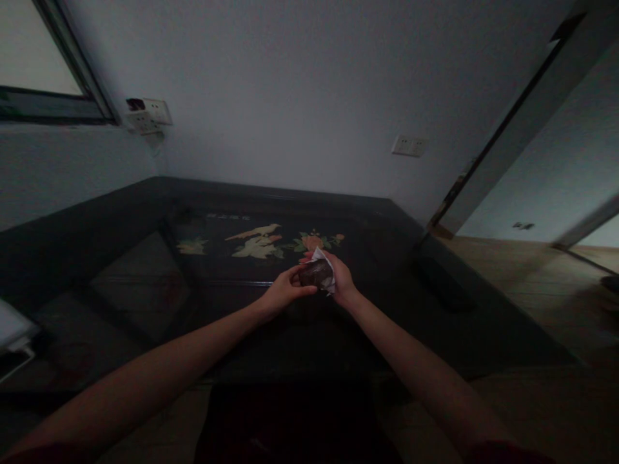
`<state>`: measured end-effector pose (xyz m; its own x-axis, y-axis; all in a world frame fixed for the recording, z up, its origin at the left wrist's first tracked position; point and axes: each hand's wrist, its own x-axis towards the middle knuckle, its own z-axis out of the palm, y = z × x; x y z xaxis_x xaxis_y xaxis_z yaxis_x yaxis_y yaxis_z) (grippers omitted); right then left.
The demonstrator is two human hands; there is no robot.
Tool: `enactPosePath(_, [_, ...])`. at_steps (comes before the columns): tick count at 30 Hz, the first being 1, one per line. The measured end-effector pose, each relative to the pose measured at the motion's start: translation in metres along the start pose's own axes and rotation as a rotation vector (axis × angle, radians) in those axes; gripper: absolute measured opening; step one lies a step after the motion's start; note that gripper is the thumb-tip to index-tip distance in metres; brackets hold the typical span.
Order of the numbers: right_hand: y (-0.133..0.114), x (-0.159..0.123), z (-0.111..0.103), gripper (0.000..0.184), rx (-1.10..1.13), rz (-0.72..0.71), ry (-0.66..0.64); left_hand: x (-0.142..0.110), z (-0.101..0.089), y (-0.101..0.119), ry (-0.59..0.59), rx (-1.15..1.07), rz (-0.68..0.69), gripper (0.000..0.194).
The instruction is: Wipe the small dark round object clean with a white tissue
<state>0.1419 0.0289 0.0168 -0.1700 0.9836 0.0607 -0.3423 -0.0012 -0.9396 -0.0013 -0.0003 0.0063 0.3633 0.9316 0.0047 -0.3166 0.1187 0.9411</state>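
Note:
Both my arms reach out over a dark lacquered table (145,212) painted with birds and flowers. My right hand (341,280) cups a small dark brown object (315,274) together with a white crumpled paper or tissue (325,256) behind it. My left hand (283,291) pinches the left end of the same dark object with thumb and fingers. The room is dim, so what the object is cannot be made out.
The table fills the corner below a white wall with sockets (146,116) and a switch plate (409,145). A window frame (53,106) is at upper left. Something white (12,335) lies at the left edge. A doorway and wooden floor (522,270) open to the right.

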Motion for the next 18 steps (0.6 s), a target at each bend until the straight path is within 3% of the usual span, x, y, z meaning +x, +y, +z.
enactPosePath(2, [0.001, 0.000, 0.000, 0.039, 0.002, 0.014, 0.000, 0.000, 0.000, 0.000, 0.009, -0.003, -0.008, 0.071])
enactPosePath(4, [-0.001, -0.003, 0.001, 0.041, -0.060, -0.068, 0.034, 0.000, 0.000, 0.000, 0.013, -0.011, -0.016, 0.071])
enactPosePath(8, [-0.007, -0.016, 0.006, 0.037, -0.429, -0.457, 0.105, -0.001, -0.001, -0.002, 0.022, -0.012, 0.004, 0.060])
enactPosePath(12, [-0.013, -0.029, 0.010, 0.034, -0.829, -0.745, 0.018, 0.000, -0.001, -0.004, -0.019, -0.019, 0.021, 0.051])
enactPosePath(15, [-0.014, -0.031, 0.013, 0.033, -0.953, -0.824, -0.042, 0.001, -0.001, -0.004, 0.009, -0.040, -0.013, 0.047])
enactPosePath(18, [-0.013, -0.025, 0.012, 0.032, -0.881, -0.791, -0.028, 0.002, 0.000, -0.003, 0.018, -0.065, -0.025, 0.049])
